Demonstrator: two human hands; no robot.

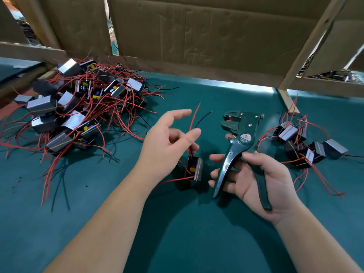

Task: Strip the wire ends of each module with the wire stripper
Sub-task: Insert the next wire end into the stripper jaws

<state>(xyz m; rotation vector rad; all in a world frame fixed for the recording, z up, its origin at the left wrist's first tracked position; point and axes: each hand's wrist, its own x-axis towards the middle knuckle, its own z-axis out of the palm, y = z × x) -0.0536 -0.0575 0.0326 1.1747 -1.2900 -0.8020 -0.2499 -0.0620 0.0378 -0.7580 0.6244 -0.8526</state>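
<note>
Nearest the body, the right hand (256, 178) wraps the wire stripper (242, 146), its handles apart and its jaws gaping. Just beside it, the left hand (167, 140) spreads thumb and forefinger while its lower fingers curl round the 2 wires (194, 119) of a module (196, 168). Those loose tips sway free, so they could enter the jaws crooked and be cut short. The module is a small black block, metal-banded, with a yellow part. Farther back lies the heap of modules (78, 107).

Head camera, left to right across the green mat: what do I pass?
Large heap of metal-cased modules with red wires → left hand, holding one black-and-metal module by its wires → dark green wire stripper, gripped by the right hand → small cluster of similar metal-cased modules.
</note>
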